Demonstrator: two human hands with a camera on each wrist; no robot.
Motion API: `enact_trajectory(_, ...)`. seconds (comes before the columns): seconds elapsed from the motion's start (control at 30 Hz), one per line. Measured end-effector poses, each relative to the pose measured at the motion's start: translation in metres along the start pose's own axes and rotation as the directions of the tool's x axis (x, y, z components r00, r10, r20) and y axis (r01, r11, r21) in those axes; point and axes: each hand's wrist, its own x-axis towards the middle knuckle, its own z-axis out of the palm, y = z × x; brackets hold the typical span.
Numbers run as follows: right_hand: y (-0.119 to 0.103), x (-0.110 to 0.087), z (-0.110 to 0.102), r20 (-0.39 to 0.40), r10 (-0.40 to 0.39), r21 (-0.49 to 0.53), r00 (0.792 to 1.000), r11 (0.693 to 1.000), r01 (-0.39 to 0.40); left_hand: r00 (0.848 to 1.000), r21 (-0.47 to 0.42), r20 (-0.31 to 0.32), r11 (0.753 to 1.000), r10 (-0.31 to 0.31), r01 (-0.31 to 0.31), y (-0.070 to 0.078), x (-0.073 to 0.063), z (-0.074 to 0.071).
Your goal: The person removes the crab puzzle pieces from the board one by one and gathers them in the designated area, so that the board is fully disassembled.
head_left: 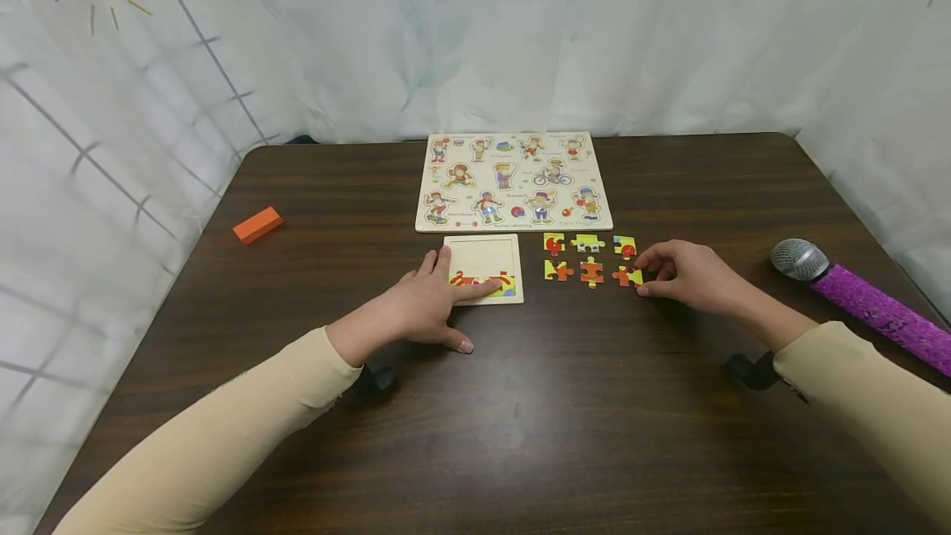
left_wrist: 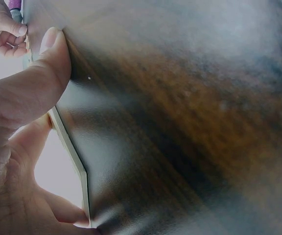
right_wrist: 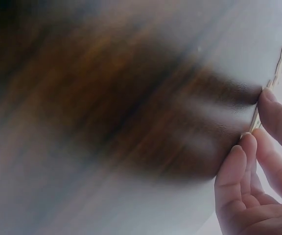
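Fingers (head_left: pixel 657 252) of the right hand (head_left: pixel 689 275) pinch the near-right puzzle piece (head_left: pixel 628 276), left hand (head_left: pixel 425 304) spread on the tray (head_left: pixel 518 258), so probably mid-pickup, with a clean lift needed next.

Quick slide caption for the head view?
Left hand on the small puzzle tray, right hand touching the lower-right loose piece.

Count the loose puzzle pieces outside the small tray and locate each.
6, right of the small tray: back left piece, back middle piece, back right piece, front left piece, front middle piece, front right piece touching the right hand. More may be hidden under it.
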Motion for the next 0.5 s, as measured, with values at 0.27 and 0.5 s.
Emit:
enact_trajectory(0.27,-0.0007,0.0001,0.0009,-0.005,-0.004,0.009,1.0,1.0,0.004,1.0,-0.012,0.0,1.0,0.001,-0.001,-0.0001,0.0001,-0.0009)
enact_trajectory(0.5,-0.002,0.0007,0.0006,0.002,0.001,0.014,1.0,1.0,-0.001,1.0,-0.017,0.0,1.0,0.006,-0.006,0.0005,-0.0006,-0.0014)
